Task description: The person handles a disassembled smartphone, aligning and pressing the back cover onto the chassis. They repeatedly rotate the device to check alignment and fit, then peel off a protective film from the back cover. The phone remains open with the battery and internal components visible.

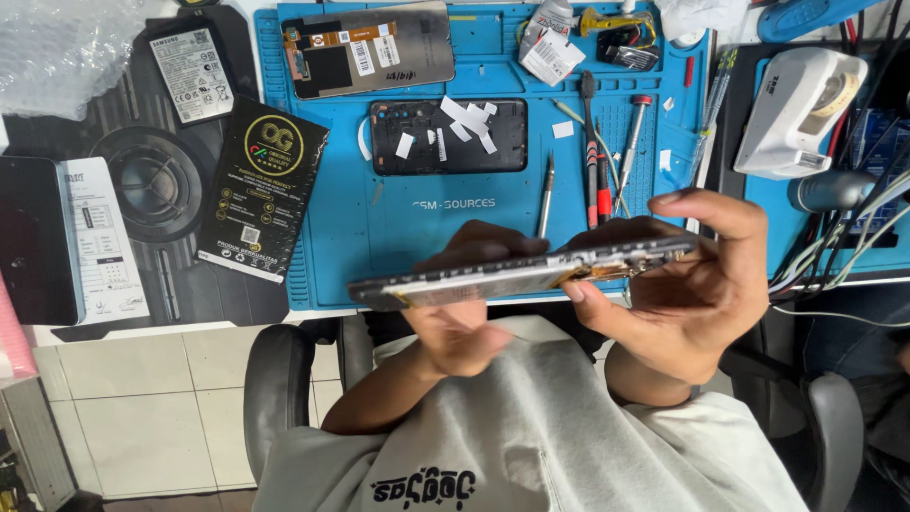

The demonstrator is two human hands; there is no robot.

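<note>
- A cluttered repair surface [57, 332] carries a blue mat [398, 246].
- An opened phone [521, 275] is held edge-on in the air above the surface's near edge.
- The left hand [464, 327] grasps its left half, thumb on the upper side.
- The right hand [692, 284] grips its right end, fingers curled round.
- A phone frame [447, 136], screwdrivers [607, 152] and a black box [263, 188] lie on the surface beyond.

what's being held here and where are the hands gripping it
An opened phone, seen edge-on, is held by both hands: the left hand grips its middle from below, the right hand grips its right end.
</note>
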